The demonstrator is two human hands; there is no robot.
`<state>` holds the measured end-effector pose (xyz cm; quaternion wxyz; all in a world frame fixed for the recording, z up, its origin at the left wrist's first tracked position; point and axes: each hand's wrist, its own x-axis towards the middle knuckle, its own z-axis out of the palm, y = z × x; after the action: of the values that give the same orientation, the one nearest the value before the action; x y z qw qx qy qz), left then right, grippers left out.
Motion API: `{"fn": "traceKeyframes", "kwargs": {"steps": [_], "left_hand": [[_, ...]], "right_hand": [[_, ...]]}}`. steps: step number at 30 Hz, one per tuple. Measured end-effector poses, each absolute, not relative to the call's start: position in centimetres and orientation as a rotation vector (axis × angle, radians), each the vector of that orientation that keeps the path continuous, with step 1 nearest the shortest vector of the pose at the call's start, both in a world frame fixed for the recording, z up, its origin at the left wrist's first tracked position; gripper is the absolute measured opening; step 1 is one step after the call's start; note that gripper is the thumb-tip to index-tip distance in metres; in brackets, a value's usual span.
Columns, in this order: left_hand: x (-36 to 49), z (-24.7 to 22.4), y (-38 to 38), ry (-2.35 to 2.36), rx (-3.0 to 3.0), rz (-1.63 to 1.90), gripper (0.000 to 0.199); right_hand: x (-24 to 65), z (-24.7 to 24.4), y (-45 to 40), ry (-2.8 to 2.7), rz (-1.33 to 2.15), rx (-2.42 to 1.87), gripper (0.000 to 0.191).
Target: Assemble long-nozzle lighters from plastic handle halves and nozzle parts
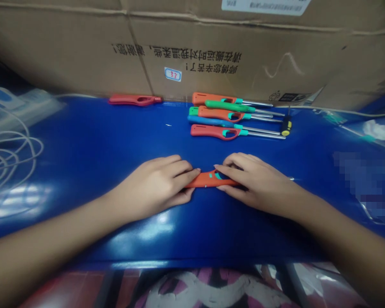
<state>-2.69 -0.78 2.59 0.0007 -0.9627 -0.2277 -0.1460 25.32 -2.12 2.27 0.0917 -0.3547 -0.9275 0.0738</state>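
An orange long-neck lighter [201,180] with turquoise parts lies crosswise between my two hands, just above or on the blue table. My left hand [158,182] is closed round its handle end. With thumb and fingers, my right hand [248,182] grips the trigger end, and the metal tube is mostly hidden beneath that hand. Beyond my hands several more lighters lie in a pile, among them a red one [208,131], a blue one [211,121], a green one [226,105] and an orange one [208,99], their metal tubes pointing right.
A large cardboard box [83,55] stands along the table's [93,137] back. In front of it lies a red lighter casing [134,100]. A small black-and-yellow screwdriver [286,125] touches the pile's right side. White cable [16,154] coils at left; plastic bags [372,130] lie at right.
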Motion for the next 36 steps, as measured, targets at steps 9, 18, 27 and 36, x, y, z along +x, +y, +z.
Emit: {"fn": "traceKeyframes", "kwargs": {"steps": [9,18,27,36], "left_hand": [[-2.6,2.3,-0.9,-0.782,-3.148,-0.654,0.026],[-2.5,2.4,-1.1,-0.826,-3.168,-0.689,0.024],[-2.8,2.7,-0.5,-0.937,-3.078,-0.738,0.025],[-2.3,3.3,-0.4,-1.619,-3.437,-0.721,0.033]], "right_hand": [[25.2,2.4,-2.0,-2.69,0.291,-0.947,0.026],[25.3,2.4,-2.4,-2.605,0.282,-0.908,0.024],[25.5,3.5,-1.9,-2.39,0.279,-1.027,0.008],[25.1,2.8,-2.0,-2.455,0.139,-1.108,0.02]]}}
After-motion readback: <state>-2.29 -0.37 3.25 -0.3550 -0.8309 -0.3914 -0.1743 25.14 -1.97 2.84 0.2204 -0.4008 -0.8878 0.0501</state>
